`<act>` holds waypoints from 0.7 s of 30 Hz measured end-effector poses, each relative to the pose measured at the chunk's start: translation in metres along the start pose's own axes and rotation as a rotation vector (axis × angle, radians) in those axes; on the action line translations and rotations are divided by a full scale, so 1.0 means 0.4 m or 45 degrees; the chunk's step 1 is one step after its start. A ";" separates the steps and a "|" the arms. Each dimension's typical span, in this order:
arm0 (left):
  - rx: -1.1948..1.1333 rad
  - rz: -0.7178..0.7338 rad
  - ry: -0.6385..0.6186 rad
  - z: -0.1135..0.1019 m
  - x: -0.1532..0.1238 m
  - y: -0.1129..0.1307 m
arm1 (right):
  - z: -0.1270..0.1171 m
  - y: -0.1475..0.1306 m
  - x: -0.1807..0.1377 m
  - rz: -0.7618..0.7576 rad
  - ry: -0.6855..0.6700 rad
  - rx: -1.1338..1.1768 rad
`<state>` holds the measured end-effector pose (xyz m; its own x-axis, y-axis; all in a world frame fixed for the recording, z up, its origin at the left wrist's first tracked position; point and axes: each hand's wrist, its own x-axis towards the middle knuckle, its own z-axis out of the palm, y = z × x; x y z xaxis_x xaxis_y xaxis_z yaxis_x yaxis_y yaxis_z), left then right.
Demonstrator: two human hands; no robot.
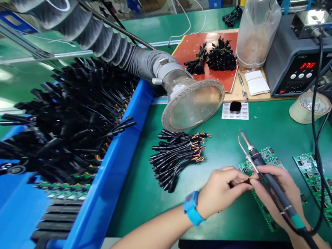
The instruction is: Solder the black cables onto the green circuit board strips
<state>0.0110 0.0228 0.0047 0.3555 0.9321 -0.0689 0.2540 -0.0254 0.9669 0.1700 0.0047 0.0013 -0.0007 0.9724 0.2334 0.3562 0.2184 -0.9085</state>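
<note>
My right hand [277,193] is closed round a soldering iron [267,177] whose tip points up and left, with a thin solder wire beside it. My left hand [221,189] pinches a small black cable end against the right hand's fingers. Both hands hover over a green circuit board [269,156] lying on the green mat. A bundle of black cables with coloured wire ends [176,155] lies just left of the hands.
A fume-extraction hose with a funnel mouth [192,101] hangs over the mat. A blue bin [105,173] full of black cables stands left. The soldering station [301,57], a tip-cleaner dish [310,105], more circuit boards [321,181] and a red mat [210,56] with cable bundles lie behind and right.
</note>
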 end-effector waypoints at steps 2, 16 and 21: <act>-0.378 -0.211 -0.056 -0.002 0.009 0.002 | -0.002 0.001 0.001 0.119 0.104 0.160; 0.215 -0.188 0.004 -0.062 0.028 -0.019 | -0.069 0.026 -0.121 -0.456 0.133 -0.518; 0.481 0.043 -0.026 -0.067 0.027 -0.023 | -0.086 0.024 -0.145 -0.689 -0.055 -0.540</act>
<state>-0.0117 0.0429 0.0017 0.3862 0.9212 -0.0473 0.5540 -0.1907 0.8104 0.2054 -0.0524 -0.0089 -0.3153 0.7401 0.5940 0.6303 0.6312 -0.4520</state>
